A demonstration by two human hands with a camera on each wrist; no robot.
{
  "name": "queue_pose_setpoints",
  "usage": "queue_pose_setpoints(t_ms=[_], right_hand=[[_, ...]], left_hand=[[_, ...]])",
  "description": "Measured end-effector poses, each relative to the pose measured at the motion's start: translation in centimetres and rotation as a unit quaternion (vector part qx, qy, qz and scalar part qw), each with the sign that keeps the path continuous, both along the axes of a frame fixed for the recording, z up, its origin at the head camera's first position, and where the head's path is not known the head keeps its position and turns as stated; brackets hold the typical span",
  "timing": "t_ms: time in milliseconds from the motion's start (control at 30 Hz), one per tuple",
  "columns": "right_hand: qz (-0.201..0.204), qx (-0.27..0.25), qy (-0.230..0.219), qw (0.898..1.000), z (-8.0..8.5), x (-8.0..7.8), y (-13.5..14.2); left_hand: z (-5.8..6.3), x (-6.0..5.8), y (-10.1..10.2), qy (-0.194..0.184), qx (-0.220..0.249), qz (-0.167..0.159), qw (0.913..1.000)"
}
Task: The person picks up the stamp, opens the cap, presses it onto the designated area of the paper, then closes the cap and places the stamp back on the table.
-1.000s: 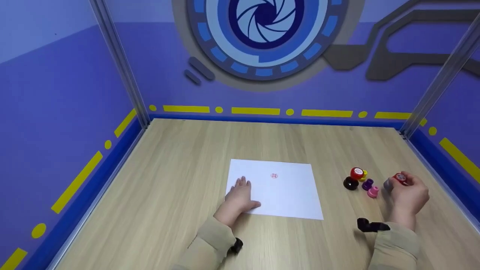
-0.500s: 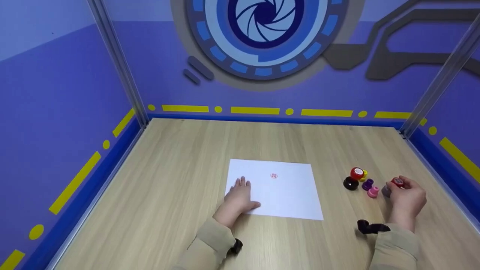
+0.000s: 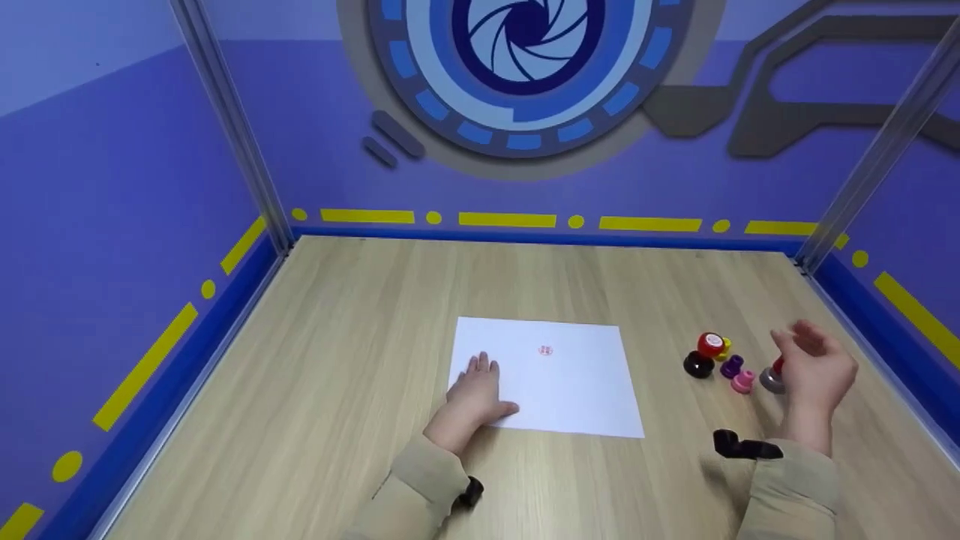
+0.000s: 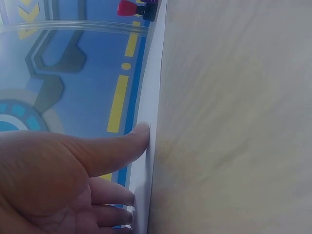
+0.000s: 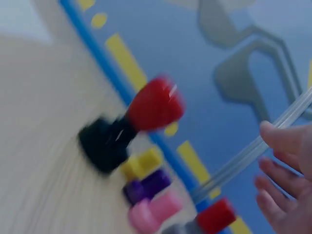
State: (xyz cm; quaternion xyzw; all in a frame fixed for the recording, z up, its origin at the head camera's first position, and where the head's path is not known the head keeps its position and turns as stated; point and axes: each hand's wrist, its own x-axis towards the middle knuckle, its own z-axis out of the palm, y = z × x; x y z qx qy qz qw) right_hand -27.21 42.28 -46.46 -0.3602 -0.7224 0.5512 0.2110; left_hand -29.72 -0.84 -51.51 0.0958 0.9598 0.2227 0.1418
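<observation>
My left hand (image 3: pixel 474 394) rests flat on the left part of a white sheet of paper (image 3: pixel 574 394), fingers and thumb spread. A small red stamp print (image 3: pixel 545 350) marks the sheet's upper middle. My right hand (image 3: pixel 817 367) hovers just over a small stamp with a grey base and red handle (image 3: pixel 772 380), partly hidden behind it. Nothing is between its fingers; in the right wrist view that stamp's red handle (image 5: pixel 217 215) stands apart from the fingertips (image 5: pixel 265 127).
Left of my right hand stand a large stamp with a red knob (image 3: pixel 711 344) and black base, a yellow stamp (image 3: pixel 725 348), a purple stamp (image 3: pixel 732 367) and a pink stamp (image 3: pixel 743 382). Blue-purple panels (image 3: pixel 495 199) border the wooden table (image 3: pixel 360 337).
My right hand has set the grey-and-red stamp upright on the table, let go of it and risen slightly. My left hand has stayed on the paper.
</observation>
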Motion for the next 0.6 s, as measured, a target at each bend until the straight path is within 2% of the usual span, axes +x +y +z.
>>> queue_pose_setpoints(t_ms=[67,167,233,300,600], right_hand=[[0.058,0.002,-0.022,0.998,0.6,-0.3,-0.7],[0.151,0.02,-0.061,0.986,0.6,-0.6,-1.5],[0.186,0.013,-0.064,0.98,0.2,-0.8,-1.9],[0.205,0.005,-0.057,0.977,-0.2,-1.1,-2.2],[0.243,0.004,-0.055,0.969,-1.6,-1.6,-2.2]], left_hand=[[0.0,0.0,-0.1,0.003,-0.001,-0.002,1.0],[-0.1,0.0,-0.1,0.007,0.0,-0.004,1.0],[-0.2,0.1,-0.2,0.009,0.003,-0.004,1.0],[-0.2,0.2,-0.2,0.01,0.003,-0.003,0.9999],[0.1,0.2,-0.2,0.013,0.002,-0.005,0.9999]])
